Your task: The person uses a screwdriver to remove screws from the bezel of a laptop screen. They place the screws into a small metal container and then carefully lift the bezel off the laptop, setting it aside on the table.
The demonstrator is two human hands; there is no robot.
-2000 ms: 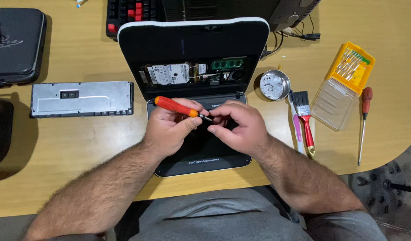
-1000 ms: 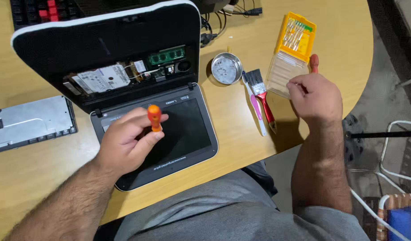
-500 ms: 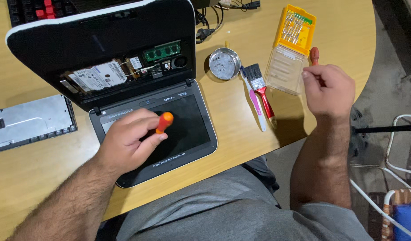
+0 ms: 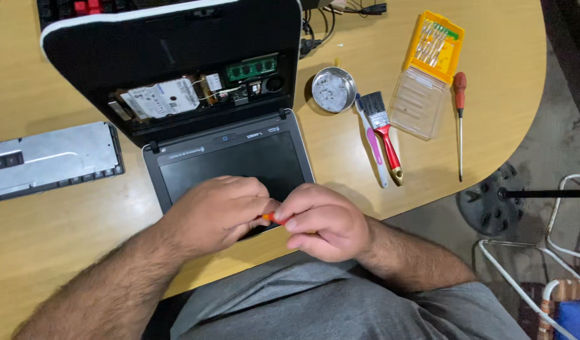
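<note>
My left hand (image 4: 217, 214) and my right hand (image 4: 321, 220) meet over the near edge of an opened laptop (image 4: 195, 94). Between them only a small orange piece of a screwdriver (image 4: 271, 218) shows; the left hand wraps its handle and the right hand's fingertips pinch at its end. The laptop lies on the wooden table (image 4: 50, 208) with its keyboard removed, so a hard drive (image 4: 161, 97) and a green memory board (image 4: 252, 67) are exposed. Its dark screen (image 4: 233, 167) faces up just beyond my hands.
The detached keyboard (image 4: 50, 157) lies face down at the left. To the right are a round metal dish (image 4: 334, 89), a red-handled brush (image 4: 384, 135), a pink tool (image 4: 373, 145), a yellow bit case (image 4: 428, 69) and a long red-handled screwdriver (image 4: 460, 119). A chair base (image 4: 491, 201) stands beyond the table edge.
My right hand came back from near the bit case at the right and joined the left hand at the screwdriver. The view shifted back toward the laptop.
</note>
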